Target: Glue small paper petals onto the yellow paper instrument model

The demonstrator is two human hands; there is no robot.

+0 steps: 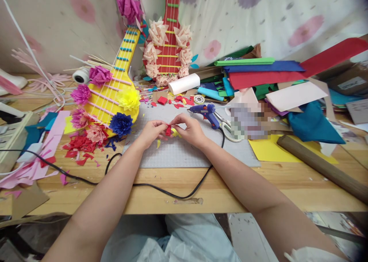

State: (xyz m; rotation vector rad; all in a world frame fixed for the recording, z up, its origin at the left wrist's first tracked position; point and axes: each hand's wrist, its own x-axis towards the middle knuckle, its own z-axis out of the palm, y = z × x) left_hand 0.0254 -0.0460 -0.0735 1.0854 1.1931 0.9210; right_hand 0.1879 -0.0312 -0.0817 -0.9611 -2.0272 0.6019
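Both my hands meet over the grey cutting mat (184, 158). Between the fingertips of my left hand (151, 133) is a small red piece of paper (168, 130). My right hand (189, 130) pinches the same piece from the other side, its thumb and forefinger closed on the edge. Fingers partly hide the red paper, so its full shape does not show. Just right of my right hand lies a blue glue gun (205, 112), with scissors (227, 128) beside it. A yellow paper guitar (110, 97) with paper flowers leans to the left of my hands.
A red paper guitar (169, 55) stands at the back. Coloured paper sheets (264, 72) pile up at the right, near a brown roll (316, 166). Red paper scraps (83, 145) lie at the left. A black cord (184, 197) loops along the table's front.
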